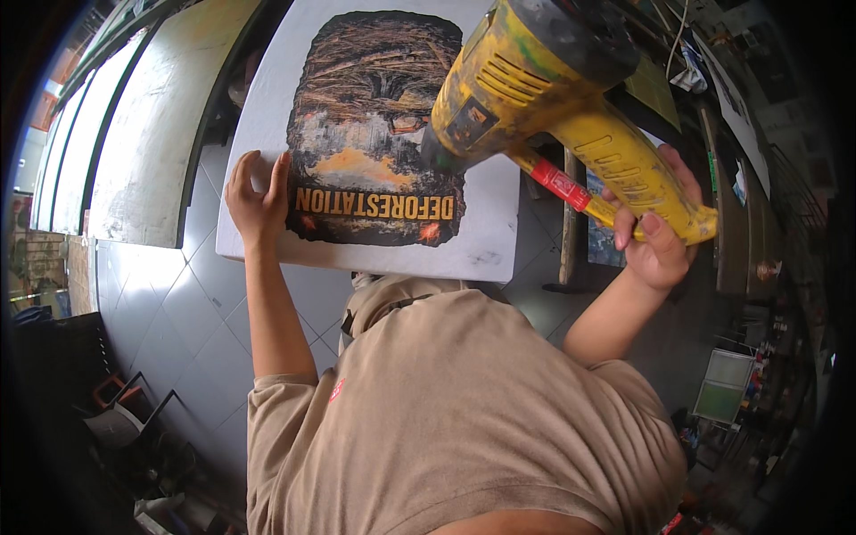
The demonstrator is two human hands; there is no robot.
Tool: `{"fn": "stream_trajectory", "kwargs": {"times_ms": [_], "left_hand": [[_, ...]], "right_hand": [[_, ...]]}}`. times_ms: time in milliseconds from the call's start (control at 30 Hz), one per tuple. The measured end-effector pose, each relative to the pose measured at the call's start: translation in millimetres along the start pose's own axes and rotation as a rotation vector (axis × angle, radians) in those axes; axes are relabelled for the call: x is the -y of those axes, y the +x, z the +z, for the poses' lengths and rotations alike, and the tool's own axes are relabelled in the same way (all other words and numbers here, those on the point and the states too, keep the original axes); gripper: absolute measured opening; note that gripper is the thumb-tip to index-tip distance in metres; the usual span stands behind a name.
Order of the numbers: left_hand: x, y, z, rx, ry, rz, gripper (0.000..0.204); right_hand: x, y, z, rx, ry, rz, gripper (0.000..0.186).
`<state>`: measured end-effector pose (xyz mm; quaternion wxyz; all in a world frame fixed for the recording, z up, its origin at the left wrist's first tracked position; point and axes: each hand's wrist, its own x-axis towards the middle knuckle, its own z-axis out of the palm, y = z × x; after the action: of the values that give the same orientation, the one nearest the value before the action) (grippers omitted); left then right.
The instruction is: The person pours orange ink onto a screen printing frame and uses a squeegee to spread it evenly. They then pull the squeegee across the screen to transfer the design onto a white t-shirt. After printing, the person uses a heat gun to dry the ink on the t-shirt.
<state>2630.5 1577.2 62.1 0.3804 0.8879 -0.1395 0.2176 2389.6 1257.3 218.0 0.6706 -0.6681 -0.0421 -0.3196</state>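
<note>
A white fabric-covered board [489, 236] lies in front of me and bears a dark printed picture [379, 98] with orange lettering, upside down from where I stand. My left hand [256, 194] rests on its left side, with bent fingers apart and the fingertips at the print's left border; nothing is in it. Wrapped around the lower handle of a worn yellow heat gun [526, 85] is my right hand [655, 227]. The gun is held tilted above the right part of the print, its dark nozzle [437, 159] pointing down to the left and covering some of the picture.
Pale flat boards [165, 134] stand in a row at the left. More boards and a rail [713, 152] run along the right. Grey floor tiles [201, 316] show beneath. A chair-like frame [125, 415] is at the lower left, and a green-and-white panel [724, 383] at the lower right.
</note>
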Motion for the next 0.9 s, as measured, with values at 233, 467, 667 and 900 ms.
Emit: {"fn": "stream_trajectory", "kwargs": {"times_ms": [233, 467, 667, 900], "left_hand": [[-9, -1, -3, 0.055, 0.073, -0.125, 0.044], [-3, -2, 0, 0.022, 0.094, -0.127, 0.043], [1, -3, 2, -0.086, 0.116, -0.126, 0.047], [-3, -2, 7, -0.119, 0.113, -0.104, 0.045]], "right_hand": [[4, 9, -3, -0.056, -0.093, 0.083, 0.059], [-3, 25, -13, -0.070, -0.012, 0.128, 0.056], [1, 54, -28, 0.024, -0.091, 0.091, 0.055], [-22, 76, -17, -0.037, -0.116, 0.066, 0.049]]}}
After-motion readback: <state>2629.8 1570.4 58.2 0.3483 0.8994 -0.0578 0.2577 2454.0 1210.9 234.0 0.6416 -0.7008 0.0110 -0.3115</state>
